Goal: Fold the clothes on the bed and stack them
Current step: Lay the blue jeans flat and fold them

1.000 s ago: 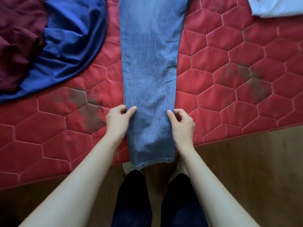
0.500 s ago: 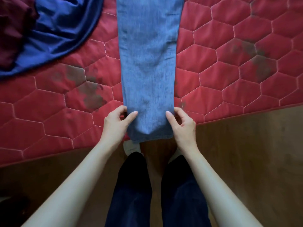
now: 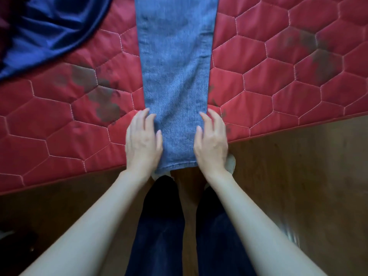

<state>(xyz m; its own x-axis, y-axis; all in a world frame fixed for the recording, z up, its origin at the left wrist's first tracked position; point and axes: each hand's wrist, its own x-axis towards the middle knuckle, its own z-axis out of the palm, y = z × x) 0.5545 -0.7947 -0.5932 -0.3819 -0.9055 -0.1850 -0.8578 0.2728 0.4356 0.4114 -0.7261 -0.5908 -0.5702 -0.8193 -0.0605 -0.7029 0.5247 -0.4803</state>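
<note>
I stand in a home bedroom: a red quilted mattress [image 3: 278,80] on a wooden floor [image 3: 298,176], clothes [image 3: 49,30] lying across it.

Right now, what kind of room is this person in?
Probably a bedroom at home. There is a red quilted mattress on a wooden floor, with jeans laid flat on it and a blue garment beside them, waiting to be folded.

The jeans [image 3: 175,76] run off the far edge, so the waist end is out of sight, and the blue cloth [image 3: 45,30] at the far left is cut by the corner. The near hem is partly covered by both hands [image 3: 142,142], perhaps resting on it. The shoes [image 3: 231,163] are mostly hidden.
</note>
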